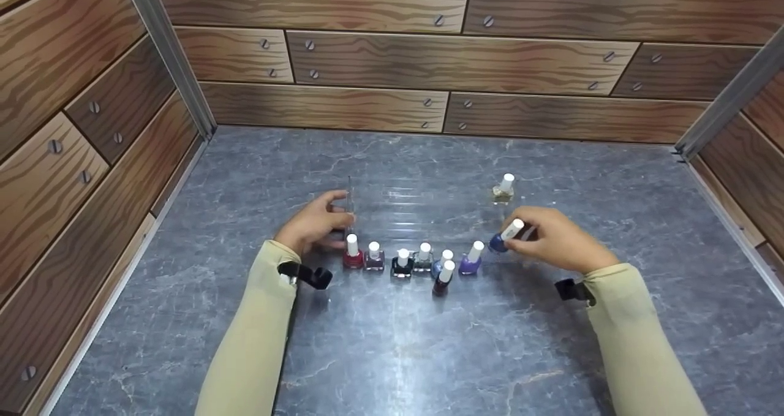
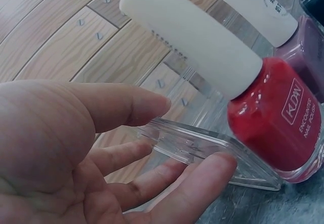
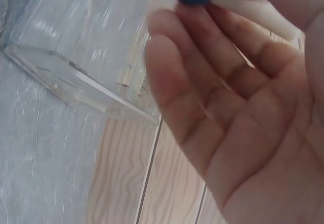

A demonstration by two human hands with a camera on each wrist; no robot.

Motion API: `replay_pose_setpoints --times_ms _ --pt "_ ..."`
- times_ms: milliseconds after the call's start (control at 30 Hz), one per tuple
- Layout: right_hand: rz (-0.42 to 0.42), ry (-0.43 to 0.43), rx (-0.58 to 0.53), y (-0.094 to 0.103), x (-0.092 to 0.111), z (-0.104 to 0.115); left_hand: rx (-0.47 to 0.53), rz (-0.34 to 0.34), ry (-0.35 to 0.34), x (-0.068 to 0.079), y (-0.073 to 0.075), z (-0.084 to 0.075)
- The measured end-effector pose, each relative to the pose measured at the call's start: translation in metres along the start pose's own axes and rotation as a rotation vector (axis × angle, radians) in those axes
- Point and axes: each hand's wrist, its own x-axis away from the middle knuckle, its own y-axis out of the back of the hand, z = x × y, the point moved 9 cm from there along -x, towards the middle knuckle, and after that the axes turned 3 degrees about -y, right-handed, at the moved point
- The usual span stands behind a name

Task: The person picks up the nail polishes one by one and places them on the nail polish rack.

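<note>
Right fingers (image 3: pixel 169 74), dark-blue bottle (image 1: pixel 499 242) in pinch

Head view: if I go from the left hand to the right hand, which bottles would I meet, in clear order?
Left hand, red bottle, mauve bottle, very dark bottle, greyish bottle, violet bottle, dark blue bottle, right hand.

Before a clear stepped plastic rack (image 1: pixel 405 209), white-capped glass bottles (image 1: pixel 402 266) are ranged, a red glass bottle (image 1: pixel 353 258) leftmost. Near the rack's right front, a dark-blue glass bottle (image 1: pixel 498 243) is held by the right hand (image 1: pixel 558 239); toward its right rear, a pale-gold glass bottle (image 1: pixel 503 191) is placed.
</note>
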Motion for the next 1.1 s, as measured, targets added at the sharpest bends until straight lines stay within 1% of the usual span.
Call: replay_pose_setpoints --times_ms 200,400,467,600,700,800,900,1100 --pt "-0.176 -0.008 -0.016 0.016 -0.002 0.002 -0.001 -0.001 0.000 -0.001 0.001 0.001" --pt "-0.284 -0.012 -0.019 0.027 0.000 0.004 0.016 -0.001 -0.005 -0.001 0.002 0.000" --pt "-0.332 0.003 -0.029 0.031 0.001 0.006 0.018 0.000 -0.005 0.000 0.001 0.000" --pt "-0.451 0.060 -0.054 0.039 0.004 0.011 0.022 0.001 -0.002 0.000 0.001 0.001" --pt "-0.520 0.093 -0.073 0.042 0.007 0.014 0.027 -0.001 0.008 0.002 0.000 0.004" --pt "-0.549 0.104 -0.088 0.043 0.010 0.015 0.026 -0.005 0.021 0.002 0.000 0.007" --pt "-0.550 0.108 -0.098 0.043 0.010 0.016 0.013 -0.009 0.027 0.002 0.001 0.006" --pt "-0.540 0.104 -0.083 0.042 0.008 0.016 -0.004 -0.009 0.029 0.001 0.002 0.003"
